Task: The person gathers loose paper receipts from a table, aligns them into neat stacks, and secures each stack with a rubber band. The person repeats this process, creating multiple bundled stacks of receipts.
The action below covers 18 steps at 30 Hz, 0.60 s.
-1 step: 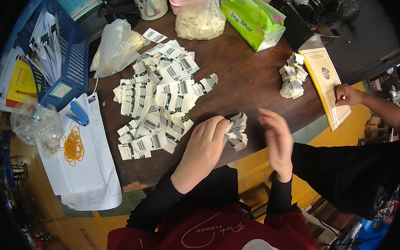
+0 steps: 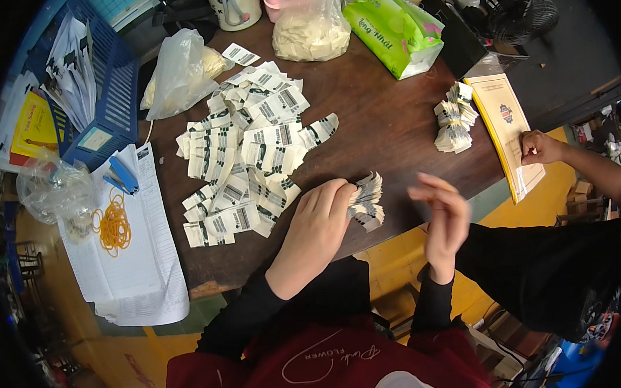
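Small fanned stack of white printed paper tags (image 2: pixel 365 199), pinched at the near table edge in the left hand (image 2: pixel 317 230), fingers curled and pressed together over one end. Largest first around it: dark brown wooden table (image 2: pixel 377 131), bearing everything else. Blue plastic slatted basket (image 2: pixel 112 88) at far left, stuffed with papers. White printed paper sheets (image 2: pixel 128 270) hanging over the left table edge, with a heap of orange rubber bands (image 2: pixel 114 225) and a blue stapler (image 2: pixel 123 176) on top. Wide scattered pile of white printed tags (image 2: pixel 248 151) just left of the held stack. Green plastic tissue pack (image 2: pixel 393 29) at the far side, beside a clear bag of pale pieces (image 2: pixel 312 29). Yellow paper booklet (image 2: pixel 507 131) at right, another person's hand (image 2: pixel 540 147) resting on it. Bundled tags (image 2: pixel 454 124) just beside the booklet. Right hand (image 2: pixel 444 218) raised off the table, blurred (motion smear), fingers loosely spread, holding nothing, near the stack but apart.
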Tool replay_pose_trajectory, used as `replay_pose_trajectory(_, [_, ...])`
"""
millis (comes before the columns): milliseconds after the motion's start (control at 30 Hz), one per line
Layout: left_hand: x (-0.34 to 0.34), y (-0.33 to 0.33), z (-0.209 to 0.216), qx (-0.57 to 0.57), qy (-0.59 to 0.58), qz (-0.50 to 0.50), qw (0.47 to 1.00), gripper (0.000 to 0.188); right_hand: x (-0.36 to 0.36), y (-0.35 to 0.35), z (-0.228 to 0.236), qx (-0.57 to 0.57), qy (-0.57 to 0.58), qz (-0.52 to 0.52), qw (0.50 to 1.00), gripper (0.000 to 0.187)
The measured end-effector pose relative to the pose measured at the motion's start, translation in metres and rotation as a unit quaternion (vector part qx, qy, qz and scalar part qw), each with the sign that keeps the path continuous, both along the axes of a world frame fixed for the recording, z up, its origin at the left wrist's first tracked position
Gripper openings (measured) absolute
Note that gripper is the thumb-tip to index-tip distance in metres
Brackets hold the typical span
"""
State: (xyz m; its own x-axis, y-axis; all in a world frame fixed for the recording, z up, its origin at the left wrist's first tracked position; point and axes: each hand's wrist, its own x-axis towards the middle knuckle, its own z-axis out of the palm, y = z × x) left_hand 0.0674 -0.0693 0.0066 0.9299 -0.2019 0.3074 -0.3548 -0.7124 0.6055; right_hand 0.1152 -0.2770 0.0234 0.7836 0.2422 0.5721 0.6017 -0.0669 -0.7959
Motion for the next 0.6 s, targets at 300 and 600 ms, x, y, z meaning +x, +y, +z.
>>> replay_pose_trajectory(300, [-0.005, 0.010, 0.014, 0.017, -0.059, -0.054, 0.997, 0.044, 0.000, 0.017, 0.036, -0.416, -0.079, 0.077, 0.903, 0.041])
replay_pose_trajectory(600, [-0.029, 0.030, 0.029, -0.309, 0.067, 0.100, 0.943, 0.046, 0.012, 0.030, 0.009, -0.213, 0.113, 0.076, 0.968, 0.037])
